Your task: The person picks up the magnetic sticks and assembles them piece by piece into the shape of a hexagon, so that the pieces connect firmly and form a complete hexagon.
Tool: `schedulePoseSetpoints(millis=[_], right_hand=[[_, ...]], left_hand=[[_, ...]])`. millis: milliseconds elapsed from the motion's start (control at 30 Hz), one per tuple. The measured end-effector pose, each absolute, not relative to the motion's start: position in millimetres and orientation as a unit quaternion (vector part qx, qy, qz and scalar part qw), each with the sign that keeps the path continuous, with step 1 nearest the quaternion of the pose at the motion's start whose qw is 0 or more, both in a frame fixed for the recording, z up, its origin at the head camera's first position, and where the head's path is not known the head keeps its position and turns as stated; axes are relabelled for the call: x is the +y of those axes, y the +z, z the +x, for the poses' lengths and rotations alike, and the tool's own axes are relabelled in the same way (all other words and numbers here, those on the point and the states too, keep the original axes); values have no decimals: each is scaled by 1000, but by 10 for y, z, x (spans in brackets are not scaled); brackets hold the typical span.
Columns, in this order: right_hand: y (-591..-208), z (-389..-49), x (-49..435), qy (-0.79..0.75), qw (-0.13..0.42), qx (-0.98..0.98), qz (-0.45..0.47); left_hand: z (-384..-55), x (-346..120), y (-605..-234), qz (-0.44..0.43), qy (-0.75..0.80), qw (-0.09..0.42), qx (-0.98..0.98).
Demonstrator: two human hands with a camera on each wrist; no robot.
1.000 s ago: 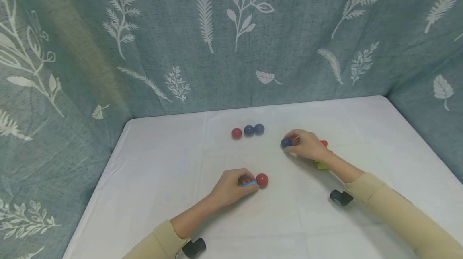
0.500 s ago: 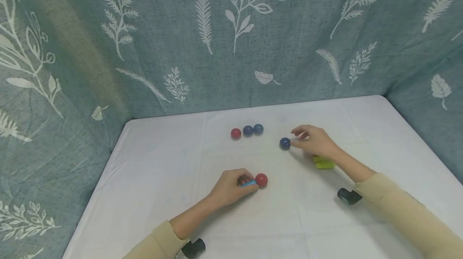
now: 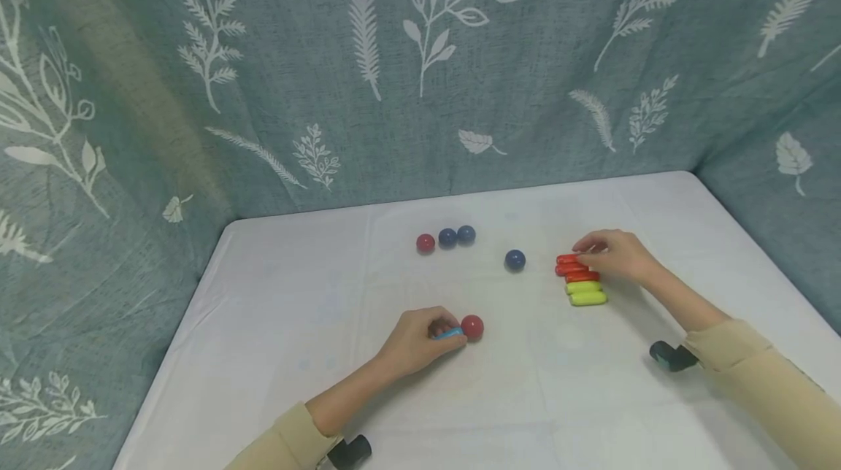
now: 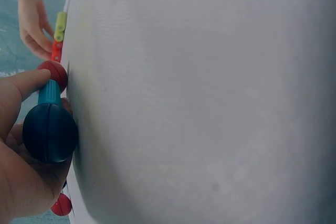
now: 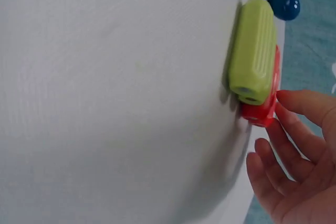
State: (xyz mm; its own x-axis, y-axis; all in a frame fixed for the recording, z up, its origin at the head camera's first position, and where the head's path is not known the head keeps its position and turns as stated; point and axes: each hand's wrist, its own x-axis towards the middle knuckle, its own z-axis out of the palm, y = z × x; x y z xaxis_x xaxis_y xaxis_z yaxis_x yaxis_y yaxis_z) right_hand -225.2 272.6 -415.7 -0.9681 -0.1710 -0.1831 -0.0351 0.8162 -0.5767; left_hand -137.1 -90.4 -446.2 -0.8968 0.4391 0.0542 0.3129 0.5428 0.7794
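My left hand grips a light blue ribbed rod between thumb and fingers, low over the table. A red ball sits at the rod's far end and a dark blue ball at its near end, hidden by the hand in the head view. On the right, my right hand has its fingertips right at the ends of several red rods, its fingers loosely bent. Two yellow-green rods lie beside the red ones, on the side nearer me.
Toward the back of the white table a red ball stands beside two blue balls. One dark blue ball lies left of the rods. A green leaf-patterned curtain hangs behind the table.
My right hand has let go of the dark blue ball, leaving it on the table, and moved right to the red rods. The left hand keeps its place.
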Motion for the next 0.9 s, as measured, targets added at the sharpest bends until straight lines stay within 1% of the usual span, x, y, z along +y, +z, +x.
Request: schedulePoseSetpoints(millis=[200, 367, 500, 600, 733, 900], right_hand=[[-4209, -2311, 2753, -320, 148, 935, -44], [-4238, -2350, 2739, -334, 155, 929, -39], [-4256, -2347, 2709, -337, 144, 930, -34], [-4235, -2306, 2670, -342, 122, 931, -38], [-4207, -2229, 2590, -346, 88, 931, -71], [-4199, -2111, 2444, -353, 70, 924, -131]], left_hand=[[-1371, -910, -4480, 213, 428, 78, 875], [-1371, -915, -4485, 212, 429, 79, 875], [-1362, -915, -4481, 211, 429, 82, 874], [-1357, -913, -4481, 212, 427, 83, 875], [-1358, -915, -4480, 212, 424, 80, 877], [-1363, -920, -4477, 211, 431, 78, 874]])
